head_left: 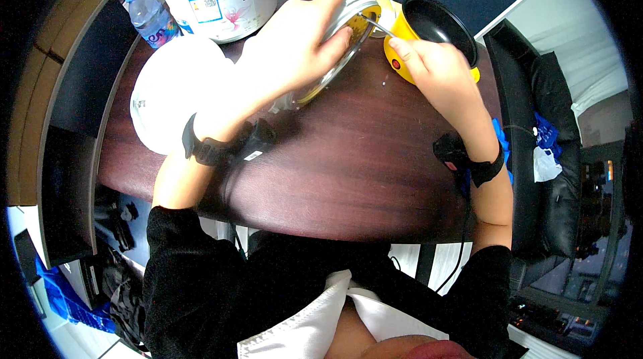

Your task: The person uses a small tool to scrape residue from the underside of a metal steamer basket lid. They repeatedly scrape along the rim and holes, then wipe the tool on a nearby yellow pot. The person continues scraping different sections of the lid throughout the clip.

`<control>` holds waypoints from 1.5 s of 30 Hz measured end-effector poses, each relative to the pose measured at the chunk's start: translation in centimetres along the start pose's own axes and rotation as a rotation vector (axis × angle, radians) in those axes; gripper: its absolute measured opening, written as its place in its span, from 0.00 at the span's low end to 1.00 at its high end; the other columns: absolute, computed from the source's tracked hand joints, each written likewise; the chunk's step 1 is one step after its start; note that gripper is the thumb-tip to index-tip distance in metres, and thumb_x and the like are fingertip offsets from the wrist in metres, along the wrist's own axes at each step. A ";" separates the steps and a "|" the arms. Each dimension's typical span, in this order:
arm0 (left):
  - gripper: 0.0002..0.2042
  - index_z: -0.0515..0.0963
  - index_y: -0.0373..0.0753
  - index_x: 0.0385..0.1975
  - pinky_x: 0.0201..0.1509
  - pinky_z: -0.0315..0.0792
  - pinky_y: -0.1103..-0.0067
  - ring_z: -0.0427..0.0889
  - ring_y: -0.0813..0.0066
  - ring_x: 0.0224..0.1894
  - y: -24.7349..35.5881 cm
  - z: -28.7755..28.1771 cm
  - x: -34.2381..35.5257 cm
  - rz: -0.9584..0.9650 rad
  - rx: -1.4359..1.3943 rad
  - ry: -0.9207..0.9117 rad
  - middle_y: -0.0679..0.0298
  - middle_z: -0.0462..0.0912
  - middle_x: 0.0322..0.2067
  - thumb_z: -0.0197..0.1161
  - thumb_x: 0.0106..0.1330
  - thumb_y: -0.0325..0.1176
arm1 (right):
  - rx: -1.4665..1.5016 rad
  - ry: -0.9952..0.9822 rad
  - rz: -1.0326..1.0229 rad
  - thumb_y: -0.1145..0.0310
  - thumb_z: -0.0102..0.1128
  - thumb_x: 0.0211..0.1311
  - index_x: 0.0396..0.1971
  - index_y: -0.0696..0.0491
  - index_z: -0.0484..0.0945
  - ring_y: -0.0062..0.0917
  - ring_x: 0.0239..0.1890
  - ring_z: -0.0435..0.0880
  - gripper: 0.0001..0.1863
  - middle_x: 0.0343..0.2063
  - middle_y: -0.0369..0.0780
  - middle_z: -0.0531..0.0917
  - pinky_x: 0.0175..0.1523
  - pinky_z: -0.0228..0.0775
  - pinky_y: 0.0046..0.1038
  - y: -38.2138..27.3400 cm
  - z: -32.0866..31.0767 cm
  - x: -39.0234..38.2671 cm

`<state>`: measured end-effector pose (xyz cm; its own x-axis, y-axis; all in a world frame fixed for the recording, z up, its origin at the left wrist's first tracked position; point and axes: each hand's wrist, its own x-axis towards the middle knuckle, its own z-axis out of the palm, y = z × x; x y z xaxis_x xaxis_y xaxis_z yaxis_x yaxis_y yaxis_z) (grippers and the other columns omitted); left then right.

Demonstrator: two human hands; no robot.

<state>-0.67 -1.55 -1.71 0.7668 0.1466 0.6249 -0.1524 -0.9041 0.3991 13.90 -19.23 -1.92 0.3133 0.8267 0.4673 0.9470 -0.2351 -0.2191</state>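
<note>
My left hand point(301, 44) grips the rim of a round lid point(358, 1), held tilted with its yellowish underside toward the right. My right hand point(439, 74) is closed on a thin metal tool point(379, 26), whose tip reaches the lid's edge; its handle is hidden in my fingers. Just beyond my right hand sits a yellow electric pot point(400, 34) with a black interior. A round white object point(164, 101), washed out by glare, lies left of my left arm. A white rice cooker body point(228, 17) with a flower print stands open at the back.
A water bottle point(147, 21) stands at the back left of the dark wooden table point(348, 171). A black sofa point(556, 198) with blue cloth and a white bag point(546, 165) is to the right. Cables hang below the table's front edge.
</note>
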 end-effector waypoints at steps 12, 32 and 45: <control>0.21 0.67 0.35 0.52 0.36 0.71 0.65 0.79 0.49 0.32 0.0 0.3 -0.5 0.041 0.084 0.032 0.47 0.79 0.30 0.60 0.59 0.34 | 1.332 -0.718 0.673 0.42 0.31 0.69 0.11 0.49 0.58 0.14 0.07 0.54 0.31 0.08 0.29 0.59 0.11 0.52 0.19 -2.0 0.7 -1.0; 0.21 0.67 0.35 0.52 0.33 0.73 0.68 0.81 0.51 0.30 -0.2 0.2 -0.1 0.060 0.024 0.002 0.45 0.79 0.27 0.59 0.59 0.32 | 1.592 -0.880 0.785 0.40 0.33 0.67 0.12 0.46 0.55 0.10 0.06 0.50 0.29 0.07 0.26 0.54 0.11 0.46 0.15 -2.4 -0.6 -1.0; 0.21 0.68 0.34 0.52 0.37 0.73 0.70 0.82 0.53 0.34 0.2 -0.4 0.0 0.015 -0.040 -0.029 0.46 0.80 0.31 0.59 0.60 0.34 | -0.107 -0.008 0.048 0.50 0.48 0.65 0.15 0.57 0.76 0.37 0.16 0.76 0.27 0.12 0.48 0.75 0.25 0.68 0.33 -1.0 -0.4 -0.4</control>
<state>-0.94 -1.55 -1.38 0.7817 0.1207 0.6118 -0.1886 -0.8894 0.4164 12.83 -19.57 -1.56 0.3586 0.8173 0.4511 0.9331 -0.3274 -0.1487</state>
